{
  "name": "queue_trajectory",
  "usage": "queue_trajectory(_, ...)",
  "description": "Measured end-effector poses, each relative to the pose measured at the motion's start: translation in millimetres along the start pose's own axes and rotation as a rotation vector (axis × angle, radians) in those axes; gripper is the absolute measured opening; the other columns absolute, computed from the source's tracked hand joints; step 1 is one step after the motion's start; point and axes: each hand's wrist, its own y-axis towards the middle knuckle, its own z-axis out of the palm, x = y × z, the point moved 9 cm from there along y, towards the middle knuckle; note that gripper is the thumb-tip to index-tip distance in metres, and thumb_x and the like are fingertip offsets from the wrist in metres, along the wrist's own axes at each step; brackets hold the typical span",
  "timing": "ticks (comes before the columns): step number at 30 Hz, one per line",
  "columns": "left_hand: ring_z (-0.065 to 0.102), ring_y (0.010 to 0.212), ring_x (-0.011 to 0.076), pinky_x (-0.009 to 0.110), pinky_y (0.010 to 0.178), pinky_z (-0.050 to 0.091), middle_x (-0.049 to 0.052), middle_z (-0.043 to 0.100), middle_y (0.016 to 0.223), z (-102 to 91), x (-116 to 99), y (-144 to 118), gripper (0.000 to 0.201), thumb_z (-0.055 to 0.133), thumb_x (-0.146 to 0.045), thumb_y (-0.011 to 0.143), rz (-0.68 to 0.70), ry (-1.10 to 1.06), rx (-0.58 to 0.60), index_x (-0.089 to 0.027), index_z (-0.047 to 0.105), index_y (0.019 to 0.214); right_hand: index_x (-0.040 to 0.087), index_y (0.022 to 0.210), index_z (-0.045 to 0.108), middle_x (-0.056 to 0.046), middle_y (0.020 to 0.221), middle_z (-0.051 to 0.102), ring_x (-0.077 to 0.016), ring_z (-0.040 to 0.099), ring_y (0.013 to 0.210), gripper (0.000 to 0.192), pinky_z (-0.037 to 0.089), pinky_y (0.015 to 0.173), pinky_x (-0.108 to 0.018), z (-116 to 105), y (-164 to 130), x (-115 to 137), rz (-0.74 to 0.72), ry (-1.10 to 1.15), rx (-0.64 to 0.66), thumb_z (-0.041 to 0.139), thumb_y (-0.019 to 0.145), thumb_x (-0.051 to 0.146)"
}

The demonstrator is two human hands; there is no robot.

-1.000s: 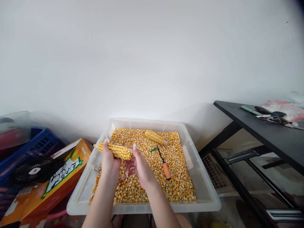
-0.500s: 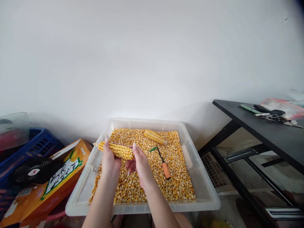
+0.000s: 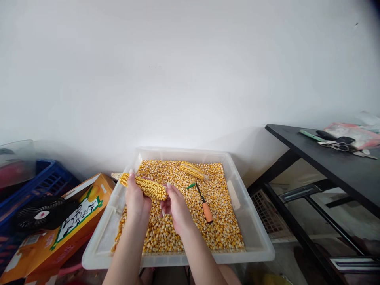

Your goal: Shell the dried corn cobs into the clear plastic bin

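My left hand is closed around a yellow corn cob, thumb on top, with the cob's bare pale tip sticking out to the left. At the cob's right end, my right hand pinches it with thumb and fingers; the fingers beneath are partly hidden. Both hands are above a translucent plastic bin holding a layer of loose corn kernels. Another corn cob lies on the kernels toward the back. Nearer the right hand rests a tool with an orange handle, a dark shaft and a green end.
On the left are an orange cardboard box, a small black fan and a blue crate. A black table on the right bears scissors and a green-handled tool. Behind the bin rises a white wall.
The held cob has shifted slightly left through the hands, and more of its left end now shows beyond my left hand. The orange-handled tool and the other cob stay put.
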Motion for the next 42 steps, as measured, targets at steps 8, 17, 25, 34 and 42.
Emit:
queue_trajectory(8, 0.051, 0.047, 0.01, 0.019, 0.047, 0.047, -0.002, 0.052, 0.057, -0.7, -0.9, -0.8, 0.026, 0.048, -0.036, 0.086, 0.017, 0.016, 0.001, -0.017, 0.051, 0.07, 0.019, 0.09, 0.051, 0.009, 0.047, 0.044, -0.0054, 0.035, 0.034, 0.042, 0.022, 0.032, -0.017, 2.9, 0.5, -1.5, -0.011, 0.095, 0.065, 0.058, 0.072, 0.057)
queue_trajectory(17, 0.052, 0.052, 0.0105, 0.02, 0.049, 0.046, -0.001, 0.051, 0.062, -8.2, 5.8, 10.2, 0.024, 0.043, -0.036, 0.089, 0.009, -0.034, -0.012, -0.018, 0.049, 0.074, 0.019, 0.089, 0.052, 0.008, 0.049, 0.043, -0.0046, 0.031, 0.034, 0.045, 0.02, 0.032, -0.017, 9.4, -2.0, 9.1, -0.068, 0.034, 0.084, 0.048, 0.078, 0.061)
queue_trajectory(25, 0.052, 0.054, 0.0104, 0.018, 0.049, 0.047, -0.001, 0.052, 0.063, -9.3, 6.4, 5.9, 0.024, 0.042, -0.034, 0.09, -0.017, -0.038, -0.059, -0.017, 0.05, 0.076, 0.021, 0.097, 0.052, 0.008, 0.052, 0.04, -0.0046, 0.032, 0.038, 0.033, 0.021, 0.033, -0.014, 9.7, -3.3, 10.1, -0.122, -0.065, 0.075, 0.046, 0.083, 0.05)
queue_trajectory(34, 0.052, 0.053, 0.0098, 0.018, 0.05, 0.047, -0.001, 0.051, 0.062, -12.9, 3.6, 9.1, 0.027, 0.041, -0.033, 0.091, -0.034, -0.045, -0.081, -0.017, 0.05, 0.071, 0.022, 0.112, 0.051, 0.007, 0.059, 0.039, -0.0051, 0.033, 0.04, 0.043, 0.029, 0.034, -0.016, 19.2, -10.3, 11.4, -0.183, -0.163, 0.185, 0.038, 0.087, 0.055)
queue_trajectory(42, 0.057, 0.063, 0.0124, 0.021, 0.058, 0.049, 0.001, 0.056, 0.07, -2.6, 9.4, 6.0, 0.021, 0.04, -0.026, 0.09, -0.098, -0.121, 0.012, -0.017, 0.056, 0.08, 0.023, 0.112, 0.049, 0.008, 0.058, 0.042, -0.0051, 0.032, 0.039, 0.041, 0.028, 0.033, -0.016, 18.1, -10.4, 18.5, -0.215, -0.159, 0.157, 0.048, 0.083, 0.052)
